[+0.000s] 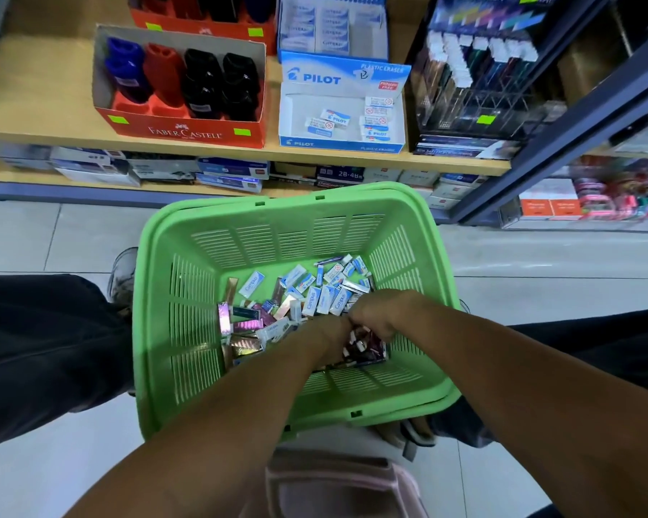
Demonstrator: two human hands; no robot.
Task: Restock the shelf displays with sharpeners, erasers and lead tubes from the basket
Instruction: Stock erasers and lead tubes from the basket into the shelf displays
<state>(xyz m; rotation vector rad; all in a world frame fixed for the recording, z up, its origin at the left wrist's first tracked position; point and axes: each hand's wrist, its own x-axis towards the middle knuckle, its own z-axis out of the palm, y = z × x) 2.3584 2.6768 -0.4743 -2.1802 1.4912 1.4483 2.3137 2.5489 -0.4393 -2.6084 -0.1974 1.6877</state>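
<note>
Basket (240, 233): green plastic with slotted walls, standing on the tiled floor (539, 263) between the person's legs and directly in front of the shelf (42, 87). Its bottom carries a loose pile of small stock: white-and-blue erasers (324, 299), several marked "Campus" and at least one marked "PILOT", together with flat lead tubes (240, 325) in shiny pink, gold and dark packs; the pieces overlap, so an exact count cannot be given. Both hands are inside the basket, side by side and touching. The left hand (324, 336) and the right hand (380, 312) have their fingers curled down over a bundle of dark lead packs (365, 347) at the near right of the pile; the fingertips are hidden, so whether each hand actually grips the bundle cannot be told. On the shelf, a red display box (182, 132) reads "FABER-CASTELL" and holds sharpeners (203, 84) in four columns: one blue, one red, two black; two front recesses on the left stand unfilled. Just beside it on the right, a blue-and-white box (341, 142) reads "PILOT" and "PLASTIC ERASER", with a red "Phthalate FREE" mark, and contains a few erasers, most of them stacked at its right side. Behind it stands a second eraser box (332, 28). Further right is a dark display rack (476, 80) of lead tubes.
</note>
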